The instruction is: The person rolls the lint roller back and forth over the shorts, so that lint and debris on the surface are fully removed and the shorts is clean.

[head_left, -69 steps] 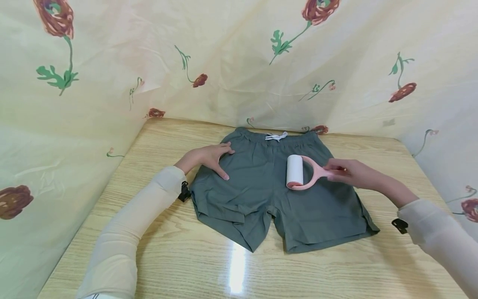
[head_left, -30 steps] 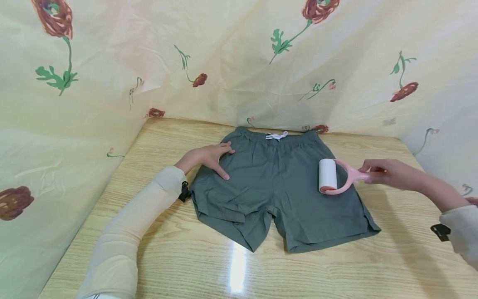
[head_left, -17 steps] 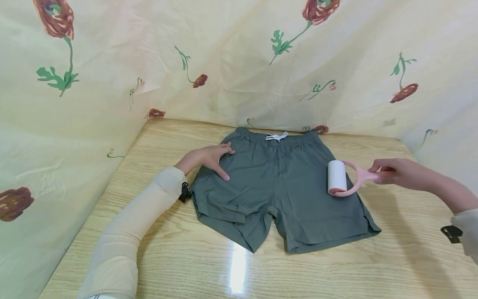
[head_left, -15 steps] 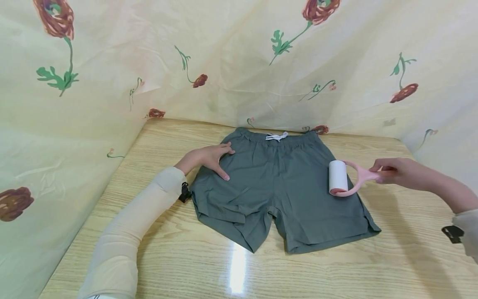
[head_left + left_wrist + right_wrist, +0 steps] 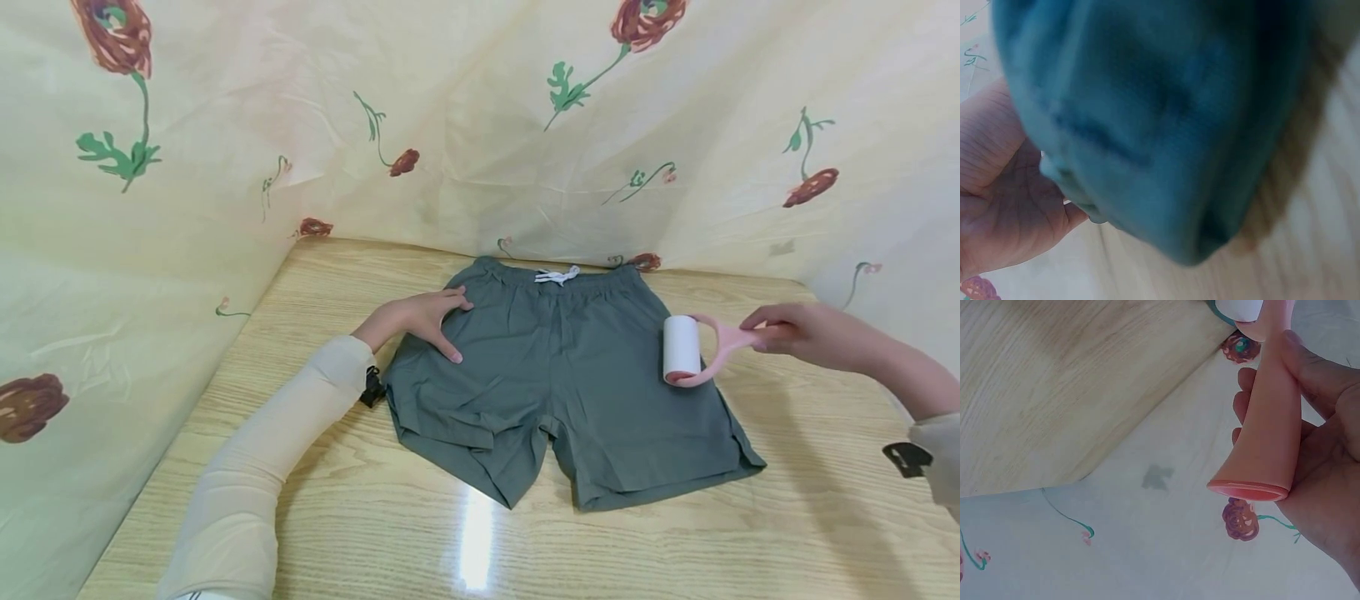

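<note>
1. As we look down across the wood-grain surface [image 5: 360,525], we find a pair of dark grey-green shorts [image 5: 637,433] spread out, waistband at the far edge and both legs pointing toward the near edge.
2. We see the left hand [image 5: 431,317] relaxed, thumb spread from the fingers, resting on the side of the shorts nearer the surface's left edge; it grasps nothing.
3. We see the right hand [image 5: 813,333], toward the surface's right edge, gripping a pink lint roller [image 5: 681,346] by its handle [image 5: 1266,425]. In the right wrist view we make out the handle's flared, rimmed end.
4. From the head view, the roller's plain white roll overlaps the leg nearer the right edge; we cannot tell whether it touches the fabric.
5. Looking for markings, we note a tied white drawstring [image 5: 557,275] at the waistband and, where the left sleeve [image 5: 232,483] meets the near edge of view, thin dark lines on white fabric, too small for us to make out further.
6. Behind the far edge and along both sides, we see a cream cloth [image 5: 480,108] printed with red flowers and green stems.
7. In the left wrist view, we get blurred fabric filling the middle, the palm beside it.
</note>
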